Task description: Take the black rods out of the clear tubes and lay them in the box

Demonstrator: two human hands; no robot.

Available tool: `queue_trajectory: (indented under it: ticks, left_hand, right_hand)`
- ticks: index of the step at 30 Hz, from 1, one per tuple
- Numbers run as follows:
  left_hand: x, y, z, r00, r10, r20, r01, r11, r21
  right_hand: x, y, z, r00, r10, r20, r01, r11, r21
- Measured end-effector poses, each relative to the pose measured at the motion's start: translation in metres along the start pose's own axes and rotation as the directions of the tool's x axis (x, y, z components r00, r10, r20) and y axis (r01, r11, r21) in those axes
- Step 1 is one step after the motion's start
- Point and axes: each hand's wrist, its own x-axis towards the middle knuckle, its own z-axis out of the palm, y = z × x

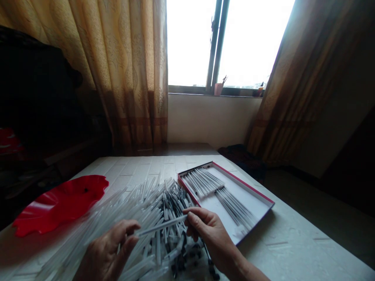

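Observation:
A slim translucent pen barrel point(163, 225) spans the gap between my hands, tilted slightly up to the right. My left hand point(113, 246) pinches its left end between thumb and fingers. The other end is gripped in the fingertips of my right hand point(207, 229). Below and behind lies a big loose pile of clear pen barrels point(133, 207), blurred on the left side. Mixed into its right part are thin dark pen refills point(172, 201). Small black pieces that look like pen caps point(183, 255) lie at the near edge, partly hidden by my right hand.
A shallow red-edged white box point(234, 191) right of the pile holds two rows of pens. On the left of the white table point(293, 234) sits a red wavy-rimmed plate point(63, 199). Behind are curtains point(131, 70) and a window with a small pink cup point(218, 89) on the sill.

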Motion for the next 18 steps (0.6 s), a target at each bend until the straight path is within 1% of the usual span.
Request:
queue_trajectory:
  ticks: [2, 5, 7, 11, 18]
  left_hand:
    - [-0.0032, -0.0051, 0.004, 0.998, 0.035, -0.053, -0.034, 0.999, 0.022]
    - [-0.0048, -0.0083, 0.0085, 0.993, 0.104, -0.053, -0.104, 0.994, 0.014]
    - [-0.0036, -0.0081, 0.0091, 0.99, 0.126, -0.056, -0.126, 0.992, -0.002]
    - [-0.0012, -0.0072, 0.0072, 0.991, 0.1, -0.087, -0.099, 0.995, 0.015]
    - [-0.0016, -0.005, 0.0064, 0.999, 0.032, -0.02, -0.033, 0.998, -0.06]
  right_hand:
    - [0.0006, 0.0001, -0.0005, 1.0, 0.006, -0.013, -0.006, 1.0, 0.003]
    - [0.0011, 0.0007, -0.001, 1.0, 0.014, -0.022, -0.014, 1.0, 0.008]
    - [0.0008, 0.0009, -0.0006, 1.0, 0.015, -0.016, -0.015, 1.0, 0.012]
    - [-0.0006, -0.0003, 0.0016, 1.0, 0.023, -0.002, -0.023, 1.0, 0.013]
    - [-0.0005, -0.0001, 0.0006, 0.999, 0.03, 0.022, -0.03, 0.999, -0.013]
